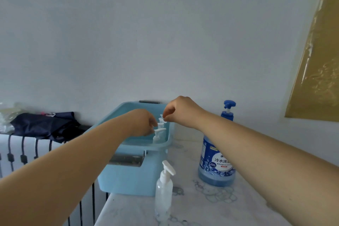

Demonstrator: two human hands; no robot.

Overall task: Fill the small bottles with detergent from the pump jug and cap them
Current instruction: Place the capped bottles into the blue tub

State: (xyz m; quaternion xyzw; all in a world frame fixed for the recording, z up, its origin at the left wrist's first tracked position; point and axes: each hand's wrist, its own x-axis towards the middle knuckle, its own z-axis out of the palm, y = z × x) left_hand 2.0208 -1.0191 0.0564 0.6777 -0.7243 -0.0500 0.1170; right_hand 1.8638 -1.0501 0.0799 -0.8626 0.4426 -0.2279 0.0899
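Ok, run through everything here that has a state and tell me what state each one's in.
Pump jug: upright, pump on, blue liquid inside.
Small bottle: upright on the table, pump cap on, looks empty.
Blue bin: open, white-pumped bottles standing inside.
Right hand: pinches a white pump head over the bin.
Left hand: fingers curled among those bottles; grip hidden.

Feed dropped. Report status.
Left hand grips bottle in bin; right hand pinches pump head. Jug untouched, right of bin. Nothing blocking.
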